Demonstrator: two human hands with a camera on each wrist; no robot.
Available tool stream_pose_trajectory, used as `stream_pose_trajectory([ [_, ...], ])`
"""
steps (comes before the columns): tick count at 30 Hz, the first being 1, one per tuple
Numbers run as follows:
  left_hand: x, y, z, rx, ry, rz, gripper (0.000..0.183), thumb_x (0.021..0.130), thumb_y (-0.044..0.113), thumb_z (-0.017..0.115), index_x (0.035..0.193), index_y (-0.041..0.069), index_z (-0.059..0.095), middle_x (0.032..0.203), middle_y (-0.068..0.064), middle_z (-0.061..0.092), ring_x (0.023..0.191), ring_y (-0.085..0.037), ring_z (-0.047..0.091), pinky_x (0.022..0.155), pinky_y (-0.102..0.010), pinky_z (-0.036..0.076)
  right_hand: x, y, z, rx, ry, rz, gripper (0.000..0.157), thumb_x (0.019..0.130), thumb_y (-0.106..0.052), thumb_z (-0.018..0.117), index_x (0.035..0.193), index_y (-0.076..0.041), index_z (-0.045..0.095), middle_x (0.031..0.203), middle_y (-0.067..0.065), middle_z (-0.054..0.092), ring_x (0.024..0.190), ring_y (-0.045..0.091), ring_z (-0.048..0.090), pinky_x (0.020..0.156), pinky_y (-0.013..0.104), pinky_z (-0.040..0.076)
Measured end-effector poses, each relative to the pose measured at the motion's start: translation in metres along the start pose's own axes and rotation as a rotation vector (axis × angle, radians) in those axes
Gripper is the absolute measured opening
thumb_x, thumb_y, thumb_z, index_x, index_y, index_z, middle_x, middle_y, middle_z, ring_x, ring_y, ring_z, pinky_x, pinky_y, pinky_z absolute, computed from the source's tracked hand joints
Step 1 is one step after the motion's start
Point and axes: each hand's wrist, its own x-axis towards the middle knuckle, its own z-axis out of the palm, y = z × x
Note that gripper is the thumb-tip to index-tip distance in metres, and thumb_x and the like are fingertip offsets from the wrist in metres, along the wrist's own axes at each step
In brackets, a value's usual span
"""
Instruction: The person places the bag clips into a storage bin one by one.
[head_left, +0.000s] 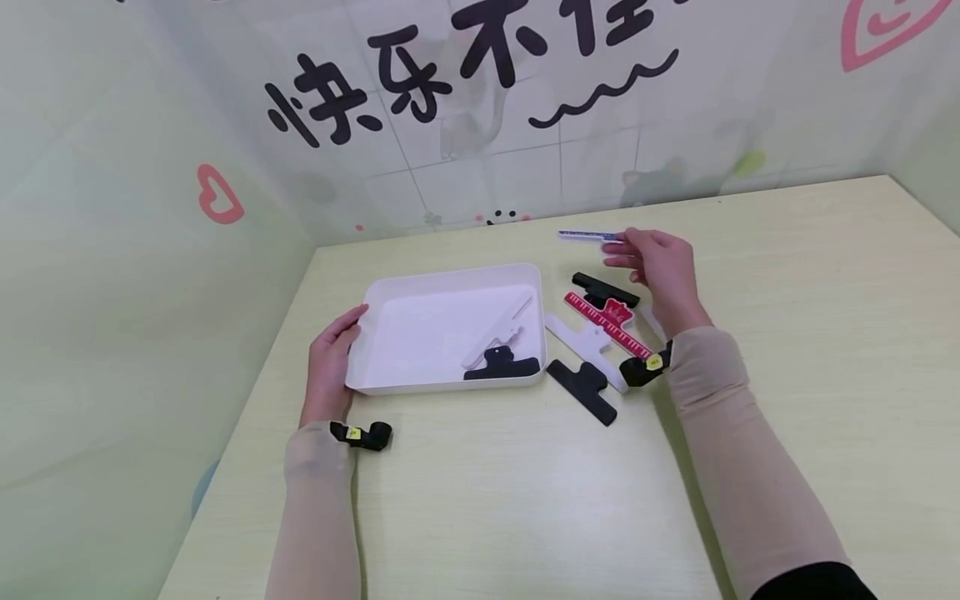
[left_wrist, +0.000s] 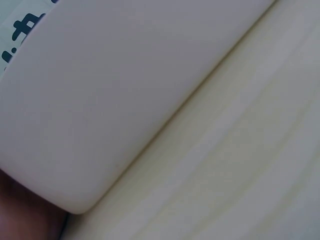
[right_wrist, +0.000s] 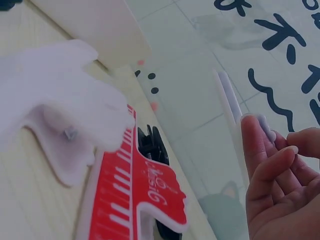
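My left hand [head_left: 330, 358] grips the left end of a shallow white tray [head_left: 442, 390]; part of that hand shows blurred beside the tray wall in the left wrist view. Above the table's far part, my right hand [head_left: 663, 271] pinches a slim white clip [head_left: 585, 236] with a bluish face, its long edge pointing left. Inside the tray, a white clip [head_left: 487, 343] and a black clip [head_left: 502, 365] lie at the right end. Close below the right hand are a black clip [head_left: 611, 292] and a red clip [head_left: 600, 321] with a piano-key pattern and lettering.
Beside the tray's right wall lie a white clip [head_left: 585, 343] and another black clip [head_left: 583, 390]. Part of one more whitish piece [head_left: 654, 323] shows by the right wrist. A printed cloth [head_left: 480, 158] hangs behind the table's back edge.
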Motion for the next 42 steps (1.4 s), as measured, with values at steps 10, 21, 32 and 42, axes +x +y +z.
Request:
stream_pose_trajectory([
  [10, 0.000, 0.000, -0.002, -0.015, -0.004, -0.004, 0.031, 0.093, 0.016, 0.047, 0.122, 0.016, 0.056, 0.132, 0.007, 0.042, 0.121, -0.010, 0.036, 0.096, -0.027, 0.035, 0.003, 0.012, 0.027, -0.148, -0.034, -0.035, 0.048, 0.080, -0.055, 0.055, 0.109, -0.017, 0.062, 0.100, 0.001, 0.066, 0.090, 0.019, 0.061, 0.075, 0.034, 0.042],
  [21, 0.001, -0.001, -0.002, -0.002, 0.002, -0.009, 0.031, 0.093, 0.019, 0.049, 0.122, 0.017, 0.056, 0.132, 0.007, 0.042, 0.121, -0.010, 0.036, 0.097, -0.028, 0.034, -0.014, 0.017, 0.066, -0.264, -0.137, -0.049, 0.031, 0.089, -0.038, 0.051, 0.101, -0.012, 0.063, 0.091, 0.002, 0.067, 0.080, 0.018, 0.061, 0.068, 0.034, 0.046],
  [32, 0.001, 0.001, -0.001, -0.001, 0.004, -0.017, 0.029, 0.092, 0.019, 0.050, 0.120, 0.020, 0.058, 0.132, 0.007, 0.042, 0.121, -0.009, 0.036, 0.099, -0.028, 0.033, -0.031, 0.024, 0.093, -0.350, -0.260, -0.036, 0.025, 0.091, -0.034, 0.049, 0.097, -0.016, 0.064, 0.087, -0.001, 0.067, 0.080, 0.018, 0.061, 0.062, 0.028, 0.046],
  [42, 0.000, 0.003, -0.001, -0.010, 0.014, -0.024, 0.029, 0.092, 0.018, 0.049, 0.119, 0.019, 0.059, 0.132, 0.006, 0.042, 0.121, -0.010, 0.036, 0.099, -0.029, 0.032, -0.043, 0.033, 0.113, -0.387, -0.351, -0.045, 0.024, 0.090, -0.032, 0.050, 0.096, -0.014, 0.065, 0.085, 0.000, 0.067, 0.076, 0.019, 0.061, 0.059, 0.030, 0.047],
])
